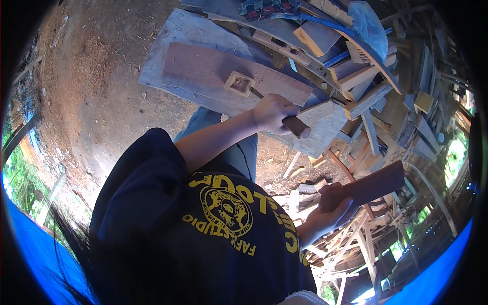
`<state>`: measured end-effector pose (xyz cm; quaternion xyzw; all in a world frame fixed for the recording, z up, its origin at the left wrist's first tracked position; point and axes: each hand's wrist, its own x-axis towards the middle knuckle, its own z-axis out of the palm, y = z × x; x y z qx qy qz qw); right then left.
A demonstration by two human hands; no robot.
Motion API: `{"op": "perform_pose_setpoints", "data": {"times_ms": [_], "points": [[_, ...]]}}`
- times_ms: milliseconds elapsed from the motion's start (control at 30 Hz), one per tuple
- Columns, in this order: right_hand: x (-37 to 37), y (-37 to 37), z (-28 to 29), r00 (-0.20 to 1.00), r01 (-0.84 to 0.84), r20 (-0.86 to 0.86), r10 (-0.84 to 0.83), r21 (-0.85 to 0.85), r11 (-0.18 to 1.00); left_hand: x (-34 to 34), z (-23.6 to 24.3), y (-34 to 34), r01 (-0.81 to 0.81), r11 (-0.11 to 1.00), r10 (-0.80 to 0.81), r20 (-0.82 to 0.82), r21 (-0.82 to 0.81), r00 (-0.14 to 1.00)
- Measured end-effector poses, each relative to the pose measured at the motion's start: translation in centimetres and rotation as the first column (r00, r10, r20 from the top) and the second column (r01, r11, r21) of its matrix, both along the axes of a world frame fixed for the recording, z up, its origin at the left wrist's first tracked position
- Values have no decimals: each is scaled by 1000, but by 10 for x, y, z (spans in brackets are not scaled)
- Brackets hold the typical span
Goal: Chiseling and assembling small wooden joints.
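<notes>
My left hand [272, 113] is closed round the brown wooden handle [296, 127] of a chisel, whose dark blade [256, 93] reaches to a square recess [239, 82] with pale edges on a long brown board [193, 66]. The board lies on a worn grey slab [175, 28], beside a shorter pale wooden piece [317, 111] partly behind my hand. At the lower right, my right hand [330, 216] grips a thick dark wooden bar [376, 183], held out away from the chisel handle.
Stacked offcuts and planks [361, 81] crowd the far and right sides, with a clear plastic bag [368, 28] and dark patterned cloth [269, 9] among them. Dirt floor [86, 86] with wood shavings lies at the left. More scrap timber [363, 244] is heaped at the lower right.
</notes>
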<state>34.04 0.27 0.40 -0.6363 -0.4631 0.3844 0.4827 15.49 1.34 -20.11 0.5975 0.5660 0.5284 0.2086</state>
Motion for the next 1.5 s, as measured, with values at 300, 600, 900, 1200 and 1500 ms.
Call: {"op": "perform_pose_setpoints", "data": {"times_ms": [300, 600, 900, 1200, 1500], "points": [[-6, 5, -8, 999, -39, -10, 38, -86, 996, 0, -1, -1, -10, 1000, 10, 8, 4, 1000], [-17, 5, -7, 993, -71, 93, 78, -81, 994, -1, 0, 2, -33, 999, 33, 23, -15, 999], [22, -9, -49, 834, -243, 512, 207, 3, 970, 7, -1, 11, -70, 997, 70, 11, -29, 997], [2, 7, -1, 973, -148, 198, 119, 142, 979, 8, -4, 7, -90, 995, 89, -36, -30, 995], [4, -33, -74, 863, -233, 378, 334, -288, 929, 20, -11, 12, -106, 994, 104, -68, -23, 992]]}}
